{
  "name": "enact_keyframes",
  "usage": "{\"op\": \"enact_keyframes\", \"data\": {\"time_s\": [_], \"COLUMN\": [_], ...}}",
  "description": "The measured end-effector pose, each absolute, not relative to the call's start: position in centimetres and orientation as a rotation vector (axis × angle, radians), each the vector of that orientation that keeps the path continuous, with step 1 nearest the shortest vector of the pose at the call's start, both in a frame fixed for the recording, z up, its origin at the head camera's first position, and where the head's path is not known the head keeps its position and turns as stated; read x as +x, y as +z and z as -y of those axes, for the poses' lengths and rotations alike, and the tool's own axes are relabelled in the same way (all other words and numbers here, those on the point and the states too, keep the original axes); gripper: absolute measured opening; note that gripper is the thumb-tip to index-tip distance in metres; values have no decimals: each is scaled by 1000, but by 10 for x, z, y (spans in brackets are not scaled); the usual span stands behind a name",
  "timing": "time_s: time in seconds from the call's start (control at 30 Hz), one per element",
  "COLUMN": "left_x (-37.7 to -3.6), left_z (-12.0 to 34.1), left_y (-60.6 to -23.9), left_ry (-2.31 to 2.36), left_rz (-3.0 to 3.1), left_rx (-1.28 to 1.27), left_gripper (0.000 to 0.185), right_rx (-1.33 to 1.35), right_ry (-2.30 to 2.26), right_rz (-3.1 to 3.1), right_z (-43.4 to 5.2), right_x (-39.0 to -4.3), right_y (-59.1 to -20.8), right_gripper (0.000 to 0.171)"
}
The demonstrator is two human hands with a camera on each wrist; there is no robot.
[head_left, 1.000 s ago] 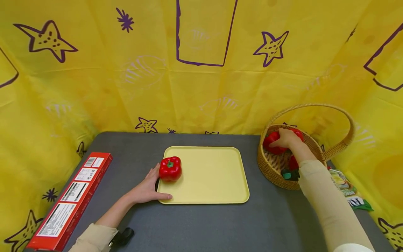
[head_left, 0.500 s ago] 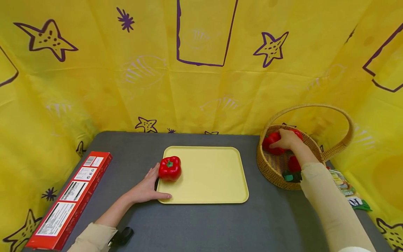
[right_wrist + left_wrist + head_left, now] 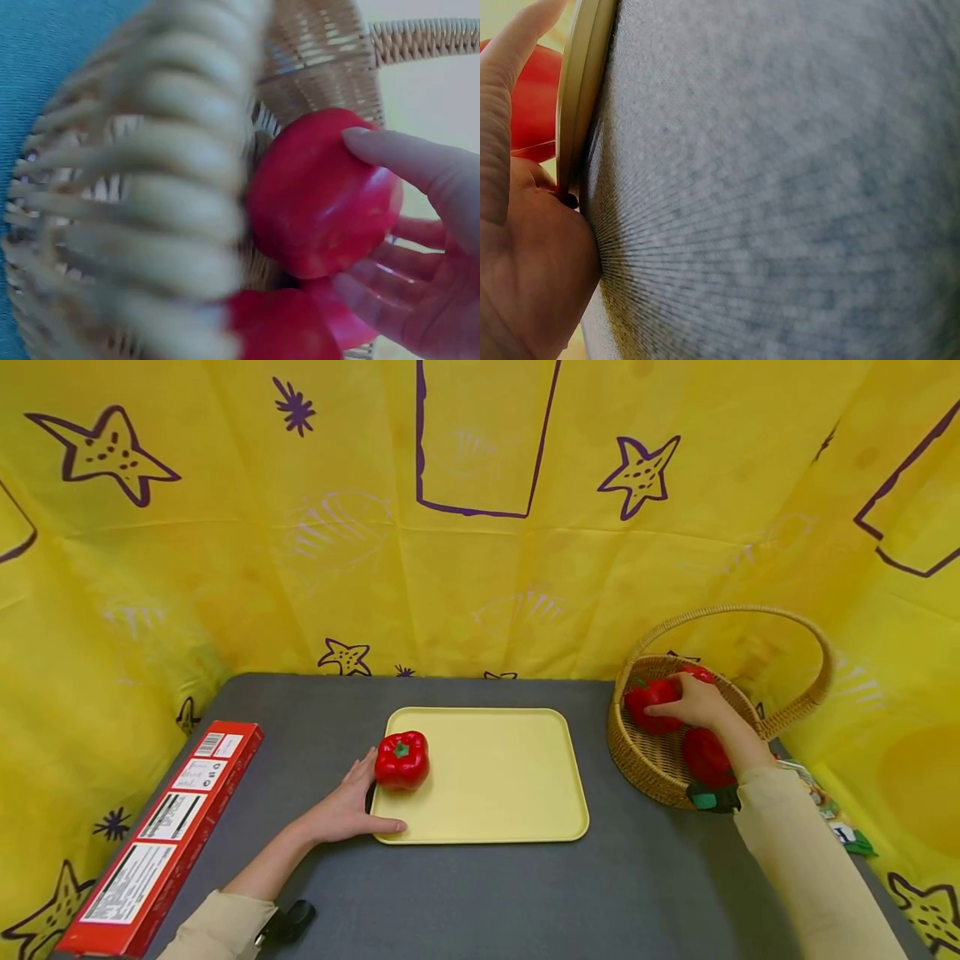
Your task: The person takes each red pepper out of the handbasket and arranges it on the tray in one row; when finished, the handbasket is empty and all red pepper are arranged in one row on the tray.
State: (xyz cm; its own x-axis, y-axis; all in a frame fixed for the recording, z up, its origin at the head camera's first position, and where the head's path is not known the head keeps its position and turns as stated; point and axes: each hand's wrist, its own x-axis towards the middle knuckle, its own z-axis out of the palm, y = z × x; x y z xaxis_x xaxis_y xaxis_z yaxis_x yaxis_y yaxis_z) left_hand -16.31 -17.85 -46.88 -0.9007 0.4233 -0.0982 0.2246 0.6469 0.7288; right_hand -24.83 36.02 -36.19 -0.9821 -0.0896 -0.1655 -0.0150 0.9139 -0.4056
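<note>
In the head view my left hand (image 3: 341, 810) rests at the left edge of a pale yellow tray (image 3: 495, 777). Its fingers stretch along the side and its thumb lies over the near corner. Just beside those fingers a red bell pepper (image 3: 402, 761) with a green stem stands upright on the tray. Over at the right, my right hand (image 3: 702, 700) reaches into a wicker basket (image 3: 637, 768) and grips another red bell pepper (image 3: 651, 705). The right wrist view shows thumb and fingers around that held pepper (image 3: 322, 195), with more red peppers (image 3: 285, 330) below it.
A long red box (image 3: 165, 835) lies along the left of the dark grey table (image 3: 480, 902). The basket's tall handle (image 3: 813, 685) arches over its opening. A green packet (image 3: 847, 835) is partly hidden behind the right sleeve. Yellow patterned cloth (image 3: 480, 585) hangs around the table.
My right hand and forearm have shifted slightly, tilting the gripped pepper in the basket. More of the pepper near the wrist now shows. The left hand stays at the tray.
</note>
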Motion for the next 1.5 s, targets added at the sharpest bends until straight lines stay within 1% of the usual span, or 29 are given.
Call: {"op": "enact_keyframes", "data": {"time_s": [0.57, 0.9, 1.2, 1.5], "left_x": [-162, -163, -163, -163], "left_z": [178, 179, 179, 179], "left_y": [-468, -470, -470, -469], "left_ry": [1087, 1089, 1104, 1104], "left_rz": [-2612, -2619, -2612, -2613], "left_rx": [517, 531, 533, 534], "left_gripper": [117, 118, 117, 117], "right_rx": [-2, 80, 118, 173], "right_ry": [-732, -908, -1073, -1225], "right_rz": [-2968, -3021, -3107, -3135], "right_z": [-352, -347, -338, -332], "right_x": [-214, -195, -179, -170], "right_y": [-372, -379, -382, -385], "right_gripper": [85, 91, 84, 81]}}
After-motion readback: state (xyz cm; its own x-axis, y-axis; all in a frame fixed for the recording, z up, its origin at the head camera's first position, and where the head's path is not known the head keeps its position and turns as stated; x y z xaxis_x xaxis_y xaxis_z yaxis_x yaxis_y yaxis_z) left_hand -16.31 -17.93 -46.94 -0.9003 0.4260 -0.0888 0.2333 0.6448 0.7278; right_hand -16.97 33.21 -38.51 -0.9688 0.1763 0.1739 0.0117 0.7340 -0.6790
